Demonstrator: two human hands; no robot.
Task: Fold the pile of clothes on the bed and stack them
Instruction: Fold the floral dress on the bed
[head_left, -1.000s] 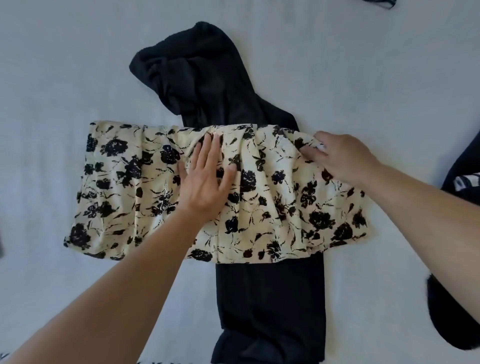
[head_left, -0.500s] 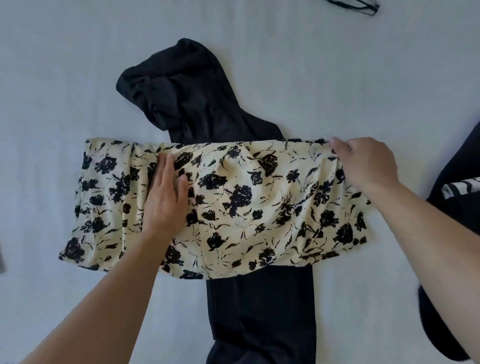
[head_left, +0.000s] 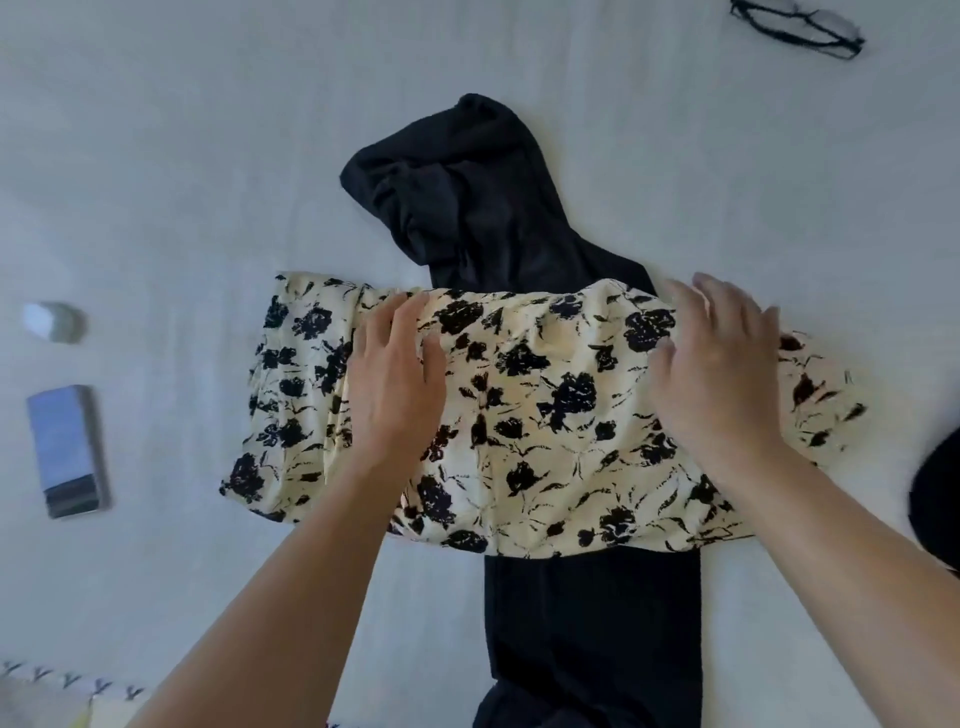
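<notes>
I see my left hand (head_left: 395, 379) lying flat with straight fingers on the flowery cloth (head_left: 535, 415). My right hand (head_left: 717, 364) is flat and open on it too, near the right end. The flowery cloth lies across a black hoodie (head_left: 478, 208) on the white bed (head_left: 727, 156). Black glasses (head_left: 797, 28) sit far up on the bed, and a phone (head_left: 67, 449) lies off to the left.

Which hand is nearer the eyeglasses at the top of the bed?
Right. The right hand lies on the floral garment below the eyeglasses; the left hand is further left.
</notes>
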